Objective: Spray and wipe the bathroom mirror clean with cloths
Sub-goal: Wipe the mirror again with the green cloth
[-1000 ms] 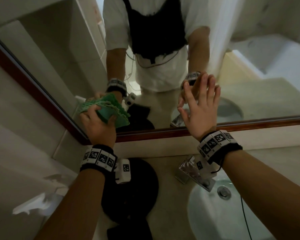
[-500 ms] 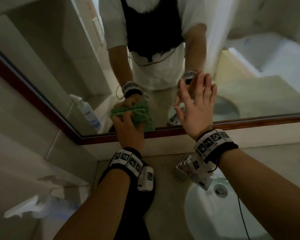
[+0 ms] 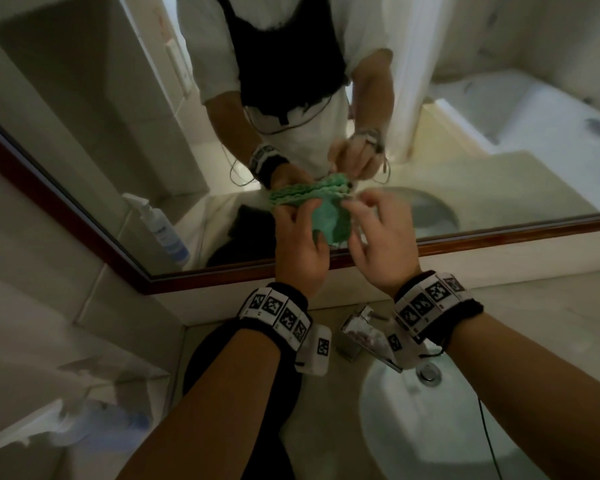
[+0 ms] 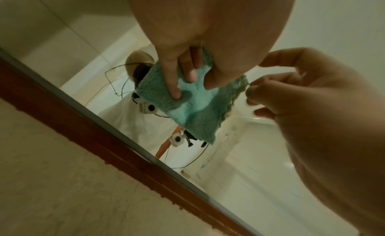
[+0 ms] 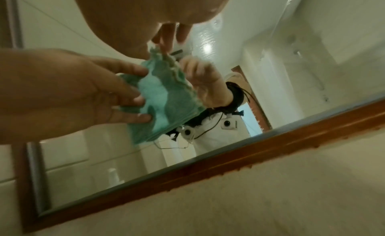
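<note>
A folded green cloth (image 3: 329,220) is held just in front of the lower part of the mirror (image 3: 118,133), above its brown wooden frame (image 3: 499,233). My left hand (image 3: 302,230) grips the cloth from the left, its fingers (image 4: 175,91) and thumb curled round the fold. My right hand (image 3: 361,220) is beside it with curled fingers. In the wrist views the right hand (image 4: 252,91) pinches the frilled edge of the cloth (image 5: 164,97). Whether the cloth touches the glass is unclear.
A spray bottle (image 3: 84,420), blurred, stands at the lower left by the wall. Its reflection (image 3: 163,230) shows in the mirror. A chrome faucet (image 3: 361,334) and white sink (image 3: 430,438) lie below my right wrist. A black object (image 3: 222,358) lies on the counter under my left forearm.
My left hand carried the cloth rightward along the mirror's bottom edge. My right hand left the glass, where it lay flat, and closed its fingers on the cloth's edge.
</note>
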